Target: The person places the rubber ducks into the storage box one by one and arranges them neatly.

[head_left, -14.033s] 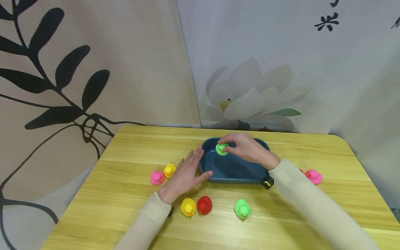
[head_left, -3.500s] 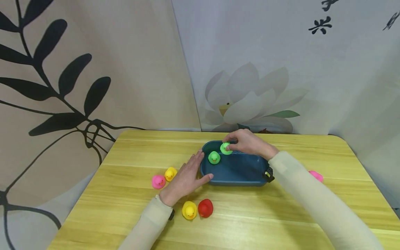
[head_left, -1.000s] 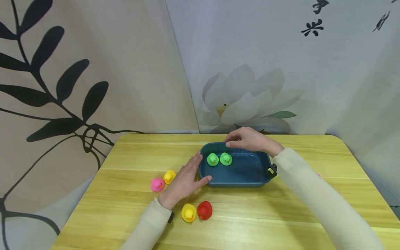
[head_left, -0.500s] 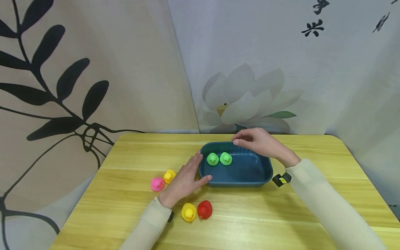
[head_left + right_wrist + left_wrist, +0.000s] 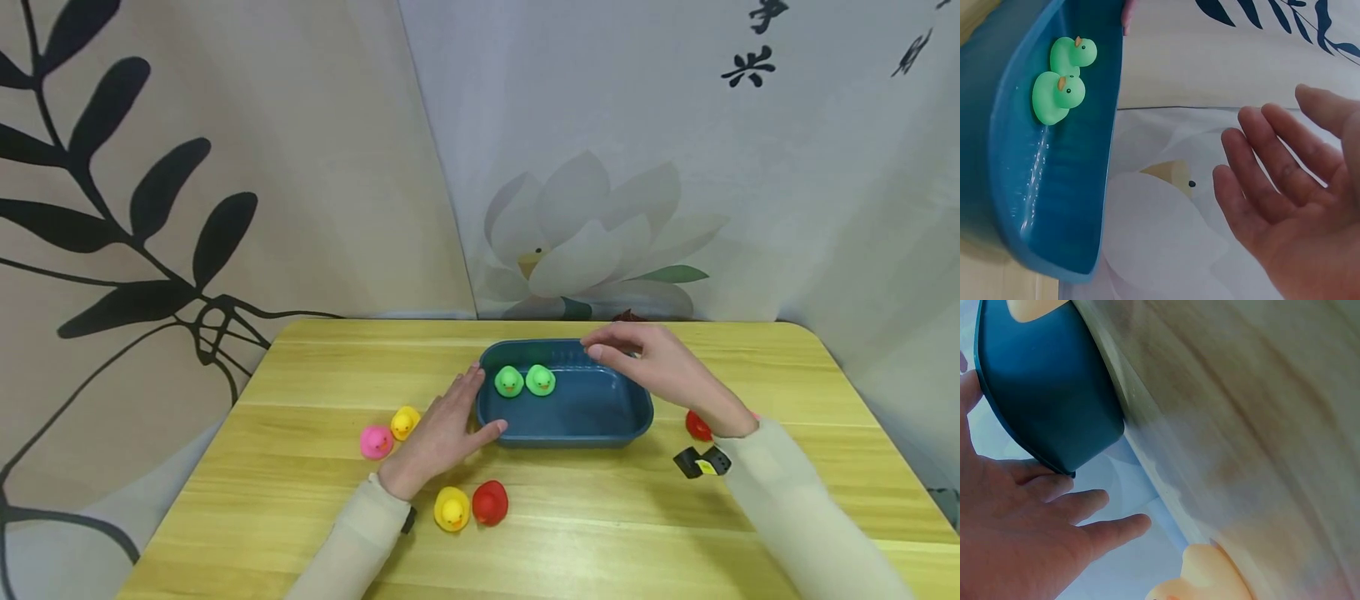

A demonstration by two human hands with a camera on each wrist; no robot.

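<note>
Two green rubber ducks sit side by side at the left end of a dark blue tub on the wooden table. My left hand lies flat on the table with straight fingers, its thumb against the tub's left wall. My right hand hovers over the tub's far right rim, fingers relaxed, holding nothing.
A pink duck and a yellow duck sit left of my left hand. A yellow duck and a red duck lie by my left wrist. Another red duck shows right of the tub. Printed backdrops close off the table's far edge.
My right hand has drawn back to the right from above the green ducks, uncovering the red duck right of the tub. The left hand and the ducks in the tub stayed put.
</note>
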